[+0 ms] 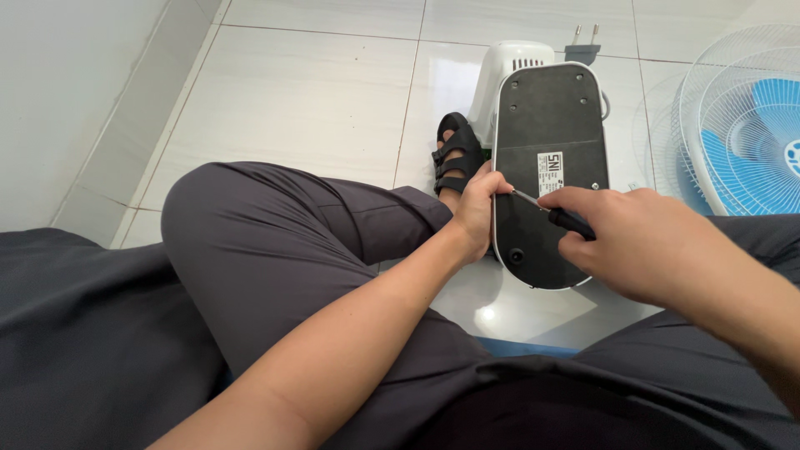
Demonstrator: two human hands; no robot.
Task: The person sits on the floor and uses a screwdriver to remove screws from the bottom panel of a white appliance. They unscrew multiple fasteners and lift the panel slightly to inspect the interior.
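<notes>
1. Two bare hands meet right of the frame's centre, above the person's dark-trousered lap that fills the bottom of the frame. The right hand [646, 242] is closed round the black handle of a screwdriver [557, 215], whose thin metal shaft slants up and left.
2. Just left of it, the left hand [477, 208] clasps the left rim of the fan base [546, 125], fingers curled over the edge beside the screwdriver tip, steadying it.
3. That base lies tipped over on the tiled floor [308, 92], its dark grey underside facing the camera, a white label near its middle; its lower end is nearest the lap and its white housing runs toward the top centre.
4. By my judgement, the step in hand is working a screw near the left edge of the underside; the tip sits close to the left fingertips, but the screw itself is too small to make out.
5. The next move seems to call for keeping the tip seated square, pressing down while turning, with the left hand holding the base from sliding on the glossy tile.
6. Behind the left hand, a foot in a black sandal [456, 158] rests against the base.
7. Farther off, a plug [583, 46] lies at top centre, and a white fan grille [737, 117] with blue blades sits at the upper right edge.
</notes>
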